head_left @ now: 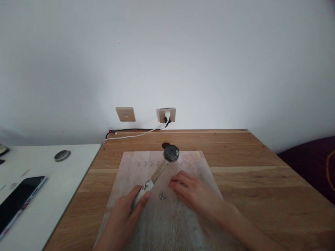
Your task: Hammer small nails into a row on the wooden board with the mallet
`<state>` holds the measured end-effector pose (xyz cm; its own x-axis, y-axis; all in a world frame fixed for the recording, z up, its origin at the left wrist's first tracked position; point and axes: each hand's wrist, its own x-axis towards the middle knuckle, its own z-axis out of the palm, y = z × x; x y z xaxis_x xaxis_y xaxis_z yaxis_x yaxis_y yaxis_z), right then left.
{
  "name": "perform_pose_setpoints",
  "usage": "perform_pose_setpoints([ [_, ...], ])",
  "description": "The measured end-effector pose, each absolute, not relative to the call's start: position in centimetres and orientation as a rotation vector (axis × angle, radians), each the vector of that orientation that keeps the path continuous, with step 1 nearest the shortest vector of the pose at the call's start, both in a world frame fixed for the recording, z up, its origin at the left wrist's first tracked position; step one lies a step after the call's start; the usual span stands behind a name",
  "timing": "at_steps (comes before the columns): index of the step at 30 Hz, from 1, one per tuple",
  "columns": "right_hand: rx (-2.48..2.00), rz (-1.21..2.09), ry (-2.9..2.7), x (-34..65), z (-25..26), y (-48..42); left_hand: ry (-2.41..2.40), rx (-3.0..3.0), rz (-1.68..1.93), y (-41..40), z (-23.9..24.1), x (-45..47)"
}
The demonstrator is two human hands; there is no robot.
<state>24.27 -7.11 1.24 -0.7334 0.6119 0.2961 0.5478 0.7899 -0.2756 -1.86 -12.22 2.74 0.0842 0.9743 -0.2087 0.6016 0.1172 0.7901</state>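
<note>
My left hand [131,205] is wrapped round the white-covered grip of a hammer [160,169]. Its wooden handle slants up to the right, and its dark, rounded head hangs over the far part of a pale wooden board [151,223]. Just right of the handle, a few loose nails [162,196] lie on the board. My right hand [190,190] is low over the board to the right of these nails, slightly blurred, its fingertips pinched together; anything between them is hidden. Several small nails [148,163] stand in a row near the board's far edge, partly behind the hammer head.
The board lies on a brown wooden table [251,195] against a white wall. Cables [133,135] run along its back edge to a socket [167,115]. Left is a white surface [75,167] with a phone [22,198] and a round grey object [62,155].
</note>
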Motion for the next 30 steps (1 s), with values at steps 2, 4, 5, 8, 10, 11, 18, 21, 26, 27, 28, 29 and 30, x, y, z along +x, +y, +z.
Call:
perform_pose_setpoints([
  [2, -0.848, 0.194, -2.726, 21.9, 1.7, -8.4, 1.649, 1.568, 0.637, -12.2, 2.6, -2.1],
  [4, -0.877, 0.131, -2.797, 20.2, 1.9, -9.2, 1.68, 1.562, 0.642, -12.3, 2.3, -2.4],
  [5, -0.9, 0.111, -2.828, 19.6, 1.9, -9.4, 1.685, 1.56, 0.634, -12.3, 2.2, -2.5],
  [8, -0.939, 0.126, -2.899, 19.3, 2.1, -9.6, 1.682, 1.551, 0.609, -12.4, 2.0, -2.7],
  [10, -0.986, 0.187, -2.884, 20.1, 2.1, -9.1, 1.666, 1.544, 0.6, -12.6, 2.0, -2.7],
  [11, -1.029, 0.238, -2.853, 20.9, 2.1, -8.7, 1.663, 1.54, 0.6, -12.6, 2.0, -2.7],
  [18, -1.262, 0.619, -2.22, 27.6, 0.5, -2.9, 1.627, 1.552, 0.608, -12.4, 2.7, -2.0],
  [21, -1.318, 0.538, -2.114, 28.6, -0.6, -1.4, 1.62, 1.556, 0.61, -12.3, 2.9, -1.8],
  [26, -1.294, 0.493, -2.1, 27.9, -1.9, -1.2, 1.604, 1.556, 0.612, -12.3, 2.5, -1.7],
  [27, -1.285, 0.487, -2.104, 27.7, -1.9, -1.2, 1.605, 1.554, 0.612, -12.4, 2.4, -1.7],
  [28, -1.276, 0.481, -2.108, 27.6, -2.0, -1.2, 1.61, 1.55, 0.613, -12.4, 2.3, -1.7],
  [29, -1.269, 0.477, -2.113, 27.5, -2.0, -1.2, 1.617, 1.544, 0.612, -12.4, 2.3, -1.7],
  [30, -1.262, 0.474, -2.12, 27.4, -1.9, -1.2, 1.624, 1.538, 0.605, -12.3, 2.3, -1.7],
])
